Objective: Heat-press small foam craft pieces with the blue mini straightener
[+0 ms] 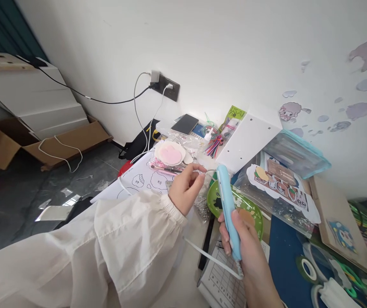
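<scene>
My right hand (245,239) grips a light blue pen-shaped tool (227,205) with a white cord at its lower end, its tip pointing up and away from me. My left hand (186,188), in a white sleeve, pinches a thin metal wire piece (207,171) close to the tool's tip. Both hands hover over a green round plate (250,207) on a cluttered blue table.
A pink-and-white round pad (169,153), colouring sheets (140,179), a phone (185,124), a white box (249,139), sticker bags (279,184), tape rolls (308,269) and a printed form (223,282) crowd the table. Cables run to a wall socket (167,87). Cardboard (58,143) lies on the floor at left.
</scene>
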